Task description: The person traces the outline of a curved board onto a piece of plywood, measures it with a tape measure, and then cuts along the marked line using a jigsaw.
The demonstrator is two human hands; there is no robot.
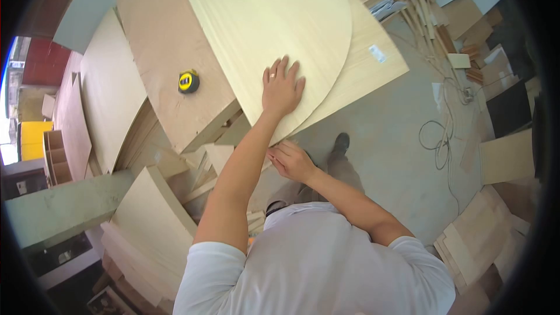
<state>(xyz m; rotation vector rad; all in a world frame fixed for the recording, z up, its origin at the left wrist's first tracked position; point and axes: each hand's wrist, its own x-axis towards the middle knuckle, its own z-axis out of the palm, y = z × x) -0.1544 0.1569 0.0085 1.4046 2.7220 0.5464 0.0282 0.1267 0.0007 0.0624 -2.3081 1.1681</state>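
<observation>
On top of a stack of boards, a large pale plywood sheet with one rounded edge (274, 17) lies flat, its curved side towards the bare concrete floor (391, 157). The left hand (283, 88) rests palm down on this sheet near its lower end. Its grip is apart, with the fingers spread and nothing held, and a ring shows on one finger. The right hand (291, 161) is lower, at the sheet's near tip, with its fingers curled towards the edge. Whether that grip is clamped on the wood or only touching it cannot be told.

Under the rounded sheet lies a second pale plywood sheet with straight edges (376, 64), which juts out on the right and bears a small white label. To the left is a broad brown board (163, 41), and a yellow and black tape measure (188, 81) sits on it, well apart from both hands.

Below the hands, one dark shoe (341, 141) stands on the floor. A thin looped cable (440, 140) trails further right. Narrow wood offcuts (431, 17) lie heaped at the upper right, and curved pale panels (151, 221) are stacked at the lower left.
</observation>
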